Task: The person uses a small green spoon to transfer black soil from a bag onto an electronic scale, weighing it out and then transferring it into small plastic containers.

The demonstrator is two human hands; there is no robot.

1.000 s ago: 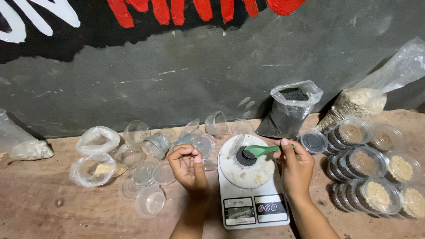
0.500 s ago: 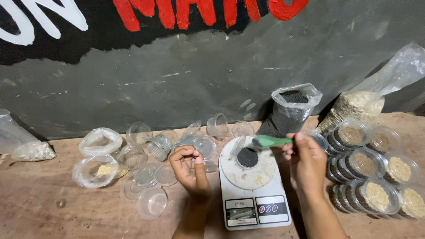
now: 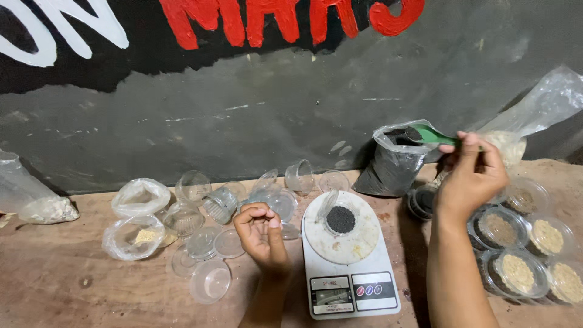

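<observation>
A: Why is the left hand (image 3: 260, 234) curled up by the empty cups (image 3: 209, 280)?
B: It holds nothing, just waits beside the scale (image 3: 347, 255)

A: And the right hand (image 3: 472, 176)?
B: It pinches the green spoon (image 3: 432, 135), dipping into the black bag (image 3: 398, 157). Before, the spoon was over the scale's little cup (image 3: 340, 219)

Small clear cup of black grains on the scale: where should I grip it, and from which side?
Pinch the clear cup by its rim from above, probably on its left. It sits upright and open on the white scale, and the left hand rests beside it.
</observation>
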